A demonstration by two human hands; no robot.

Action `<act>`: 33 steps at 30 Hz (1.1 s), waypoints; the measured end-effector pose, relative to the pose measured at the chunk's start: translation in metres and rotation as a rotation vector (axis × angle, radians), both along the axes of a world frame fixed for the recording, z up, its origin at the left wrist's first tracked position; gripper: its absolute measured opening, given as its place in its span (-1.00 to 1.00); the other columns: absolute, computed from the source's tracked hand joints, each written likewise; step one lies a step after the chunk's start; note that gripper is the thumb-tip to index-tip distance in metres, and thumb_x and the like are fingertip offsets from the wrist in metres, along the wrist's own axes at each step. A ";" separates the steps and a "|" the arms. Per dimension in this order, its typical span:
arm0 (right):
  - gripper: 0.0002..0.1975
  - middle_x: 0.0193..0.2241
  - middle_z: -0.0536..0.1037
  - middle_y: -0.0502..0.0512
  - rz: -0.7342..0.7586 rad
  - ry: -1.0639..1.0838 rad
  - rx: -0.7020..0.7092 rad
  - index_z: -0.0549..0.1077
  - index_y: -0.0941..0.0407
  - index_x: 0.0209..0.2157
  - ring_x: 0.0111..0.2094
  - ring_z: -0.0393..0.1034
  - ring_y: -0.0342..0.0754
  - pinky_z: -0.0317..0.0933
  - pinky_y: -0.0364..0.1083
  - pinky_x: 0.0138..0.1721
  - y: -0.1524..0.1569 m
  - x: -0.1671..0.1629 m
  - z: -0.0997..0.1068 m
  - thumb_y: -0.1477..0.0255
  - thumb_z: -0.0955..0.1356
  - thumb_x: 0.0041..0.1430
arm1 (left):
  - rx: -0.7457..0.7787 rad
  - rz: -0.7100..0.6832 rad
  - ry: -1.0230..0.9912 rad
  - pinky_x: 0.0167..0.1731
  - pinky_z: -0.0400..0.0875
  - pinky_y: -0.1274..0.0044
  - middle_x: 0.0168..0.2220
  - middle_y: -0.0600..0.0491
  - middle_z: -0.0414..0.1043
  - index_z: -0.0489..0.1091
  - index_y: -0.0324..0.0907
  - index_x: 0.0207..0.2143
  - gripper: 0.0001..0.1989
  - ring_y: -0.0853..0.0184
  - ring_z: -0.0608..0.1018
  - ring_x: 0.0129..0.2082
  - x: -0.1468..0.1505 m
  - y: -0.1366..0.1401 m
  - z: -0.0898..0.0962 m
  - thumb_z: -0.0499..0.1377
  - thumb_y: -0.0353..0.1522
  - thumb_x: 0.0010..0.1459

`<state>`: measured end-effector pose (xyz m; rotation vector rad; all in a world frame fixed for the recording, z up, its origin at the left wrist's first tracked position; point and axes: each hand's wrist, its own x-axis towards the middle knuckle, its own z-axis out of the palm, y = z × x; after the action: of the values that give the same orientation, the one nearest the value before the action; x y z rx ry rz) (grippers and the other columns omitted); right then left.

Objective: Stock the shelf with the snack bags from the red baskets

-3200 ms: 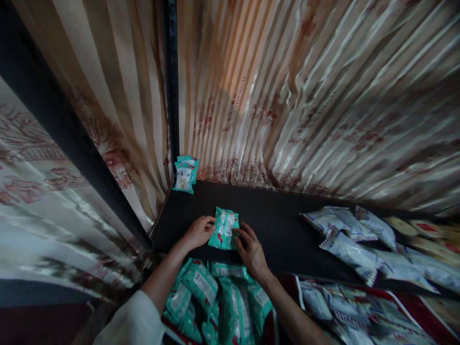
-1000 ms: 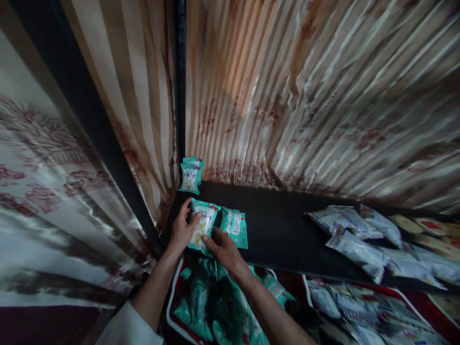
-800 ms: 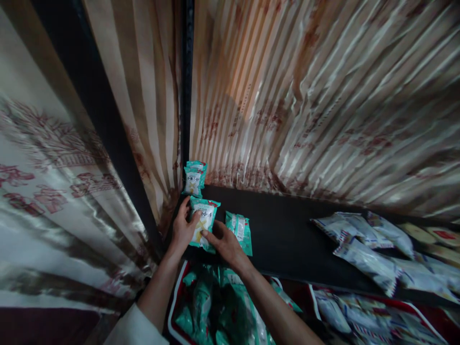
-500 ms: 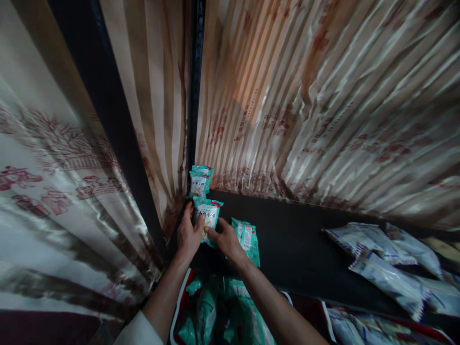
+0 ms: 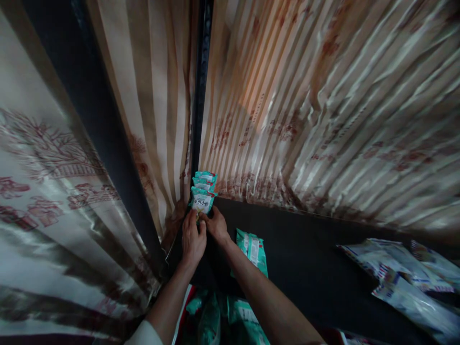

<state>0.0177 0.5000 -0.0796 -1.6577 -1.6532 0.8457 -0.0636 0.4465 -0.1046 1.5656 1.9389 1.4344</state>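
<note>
Creased, red-printed sheeting point(image 5: 323, 120) walled a black shelf point(image 5: 298, 258). Near its back left corner, the left hand point(image 5: 194, 239) and right hand point(image 5: 216, 224), close together, held the bottom of a teal-and-white snack packet point(image 5: 202, 200). It rose upright beyond the fingers (printed front outward), before two matching packets point(image 5: 205, 183). Another teal packet point(image 5: 254, 249) lay apart, to the right.

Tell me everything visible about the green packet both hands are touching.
The green packet looks like shiny plastic film, teal-green around a white front panel with dark characters, a red patch near its upper right, and a yellowish picture lower down, partly covered. It stands roughly upright in front of two similar packets, at the back left of the black surface. The left hand and right hand hide its bottom edge.
</note>
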 end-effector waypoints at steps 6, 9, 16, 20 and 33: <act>-0.67 -0.23 0.54 0.14 0.017 -0.049 -0.008 0.39 0.13 -0.13 -0.21 0.43 0.02 0.23 -0.09 -0.22 0.011 -0.009 -0.006 0.29 0.33 0.06 | -0.055 0.025 -0.053 0.16 0.17 0.31 0.15 -0.16 0.24 0.29 -0.25 0.04 -0.59 0.19 0.26 0.17 -0.003 0.012 -0.015 -0.01 -0.33 0.15; -0.70 -0.24 0.54 0.14 0.015 -0.056 -0.021 0.40 0.14 -0.16 -0.22 0.43 0.01 0.23 -0.10 -0.23 0.014 -0.010 -0.011 0.31 0.33 0.06 | -0.089 0.018 -0.073 0.17 0.14 0.29 0.16 -0.15 0.21 0.27 -0.24 0.05 -0.57 0.18 0.24 0.19 -0.004 0.015 -0.020 0.01 -0.31 0.14; -0.70 -0.25 0.53 0.14 0.020 -0.071 -0.002 0.40 0.13 -0.16 -0.20 0.42 0.02 0.23 -0.08 -0.18 0.018 -0.014 -0.012 0.32 0.34 0.05 | -0.125 -0.030 -0.149 0.19 0.09 0.27 0.19 -0.15 0.17 0.28 -0.22 0.05 -0.58 0.17 0.20 0.21 -0.008 0.020 -0.023 -0.01 -0.28 0.16; -0.59 -0.16 0.51 0.21 0.018 -0.056 -0.017 0.35 0.17 -0.05 -0.11 0.40 0.05 0.23 -0.03 -0.09 0.018 -0.016 -0.015 0.31 0.34 0.06 | -0.141 -0.028 -0.165 0.21 0.03 0.29 0.19 -0.10 0.17 0.30 -0.19 0.03 -0.60 0.20 0.19 0.22 -0.009 0.020 -0.021 -0.02 -0.29 0.16; -0.70 -0.14 0.48 0.17 -0.067 0.168 0.268 0.39 0.12 -0.10 -0.11 0.38 -0.01 0.26 -0.01 -0.05 -0.157 0.095 0.006 0.30 0.22 0.18 | -0.008 -0.260 -0.002 -0.03 0.36 0.42 -0.12 -0.08 0.42 0.39 -0.19 -0.16 -0.73 0.29 0.47 -0.08 0.015 -0.086 0.020 -0.05 -0.39 0.18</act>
<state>0.1132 0.3432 -0.0736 -1.4107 -1.5141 0.6777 -0.0485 0.3608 -0.0846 1.7360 1.6636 1.3176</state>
